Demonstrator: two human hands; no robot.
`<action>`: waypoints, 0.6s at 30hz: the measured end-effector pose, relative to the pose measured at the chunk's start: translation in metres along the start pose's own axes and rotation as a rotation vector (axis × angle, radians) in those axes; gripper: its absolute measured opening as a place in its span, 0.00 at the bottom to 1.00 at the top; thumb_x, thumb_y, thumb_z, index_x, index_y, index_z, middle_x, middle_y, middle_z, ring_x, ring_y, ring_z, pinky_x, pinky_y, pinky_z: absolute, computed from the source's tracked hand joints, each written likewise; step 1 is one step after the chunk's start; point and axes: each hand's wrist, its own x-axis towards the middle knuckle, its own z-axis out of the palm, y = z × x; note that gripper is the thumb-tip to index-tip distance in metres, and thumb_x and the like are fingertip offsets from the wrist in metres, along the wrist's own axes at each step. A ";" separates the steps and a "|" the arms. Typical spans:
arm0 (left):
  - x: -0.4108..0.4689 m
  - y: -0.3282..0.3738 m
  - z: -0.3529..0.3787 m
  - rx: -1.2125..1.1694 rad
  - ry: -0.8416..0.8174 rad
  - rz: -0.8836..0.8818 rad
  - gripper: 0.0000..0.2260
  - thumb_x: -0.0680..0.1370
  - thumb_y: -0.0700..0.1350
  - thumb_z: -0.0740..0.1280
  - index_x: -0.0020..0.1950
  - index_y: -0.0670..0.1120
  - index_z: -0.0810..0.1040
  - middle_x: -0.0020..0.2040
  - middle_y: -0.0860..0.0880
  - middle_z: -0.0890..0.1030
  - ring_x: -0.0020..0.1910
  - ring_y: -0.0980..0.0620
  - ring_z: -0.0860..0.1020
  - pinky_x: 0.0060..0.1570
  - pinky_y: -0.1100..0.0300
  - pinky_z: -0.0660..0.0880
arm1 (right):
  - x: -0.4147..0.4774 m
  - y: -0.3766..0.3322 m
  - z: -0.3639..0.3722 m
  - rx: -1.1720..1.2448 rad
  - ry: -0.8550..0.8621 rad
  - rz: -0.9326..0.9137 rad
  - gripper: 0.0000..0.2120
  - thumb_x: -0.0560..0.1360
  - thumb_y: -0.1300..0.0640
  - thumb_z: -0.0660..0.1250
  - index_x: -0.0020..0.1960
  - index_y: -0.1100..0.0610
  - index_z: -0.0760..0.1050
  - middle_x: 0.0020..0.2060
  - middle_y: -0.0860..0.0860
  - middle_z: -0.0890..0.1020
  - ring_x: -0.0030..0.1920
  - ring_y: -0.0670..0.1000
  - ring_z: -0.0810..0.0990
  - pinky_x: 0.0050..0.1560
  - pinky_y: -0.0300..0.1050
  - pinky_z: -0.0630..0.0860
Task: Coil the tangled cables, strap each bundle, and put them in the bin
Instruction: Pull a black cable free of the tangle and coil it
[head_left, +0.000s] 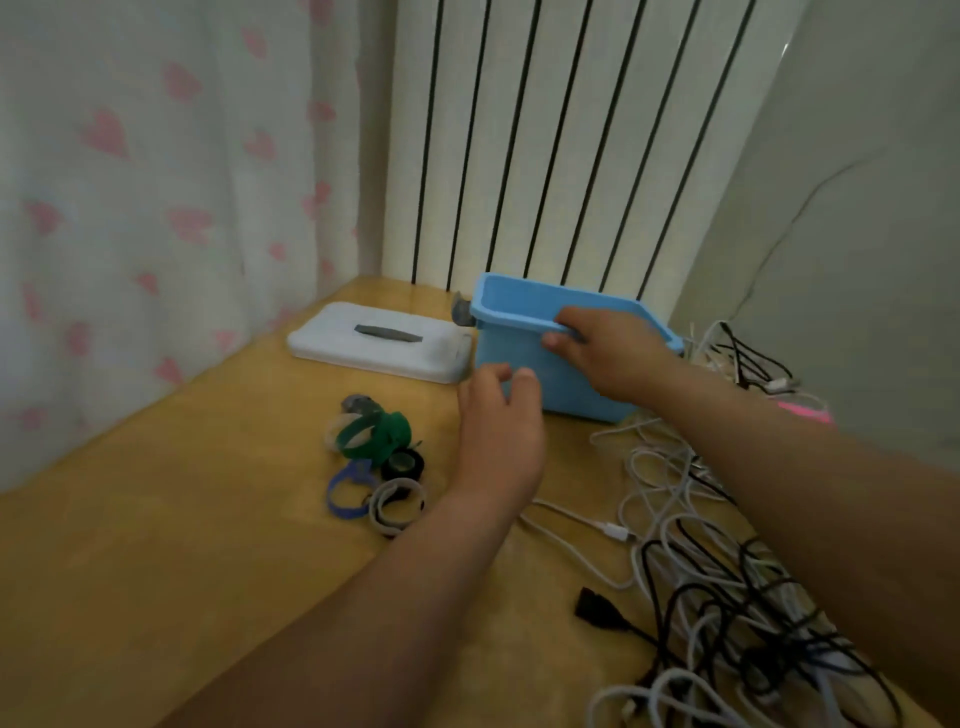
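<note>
A light blue plastic bin (511, 358) stands on the wooden table near the back, tilted slightly. My right hand (605, 351) grips its near rim, fingers hooked over the edge. My left hand (501, 426) hovers at the bin's lower left corner with fingers apart, close to the wall; I cannot tell if it touches. A tangle of white and black cables (717, 587) spreads over the table's right side. Several rolled straps (376, 457), green, blue, black and grey, lie left of my left hand.
A white lid with a grey handle (379, 340) lies flat left of the bin. A white radiator (561, 140) rises behind the table, a heart-patterned curtain (156, 208) hangs at the left. Something pink (802, 410) lies by the right wall.
</note>
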 end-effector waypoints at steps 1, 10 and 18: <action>0.001 -0.001 -0.001 -0.001 0.005 0.003 0.16 0.87 0.53 0.59 0.73 0.49 0.71 0.70 0.48 0.72 0.63 0.51 0.73 0.51 0.60 0.70 | -0.002 -0.006 0.000 -0.011 0.004 -0.008 0.13 0.85 0.40 0.61 0.55 0.49 0.76 0.48 0.50 0.81 0.49 0.55 0.79 0.50 0.54 0.75; 0.001 -0.002 -0.001 0.049 -0.021 0.050 0.17 0.87 0.51 0.59 0.75 0.48 0.71 0.70 0.47 0.73 0.65 0.50 0.74 0.61 0.54 0.73 | -0.028 -0.024 -0.004 -0.003 0.028 0.033 0.18 0.84 0.37 0.61 0.66 0.47 0.75 0.58 0.50 0.82 0.59 0.56 0.81 0.62 0.61 0.75; 0.000 -0.003 -0.003 0.096 -0.045 0.080 0.13 0.87 0.49 0.58 0.69 0.49 0.75 0.64 0.50 0.77 0.62 0.52 0.76 0.53 0.59 0.75 | -0.093 -0.040 -0.015 0.416 0.513 0.055 0.07 0.84 0.49 0.65 0.54 0.51 0.79 0.48 0.45 0.82 0.49 0.45 0.79 0.49 0.40 0.76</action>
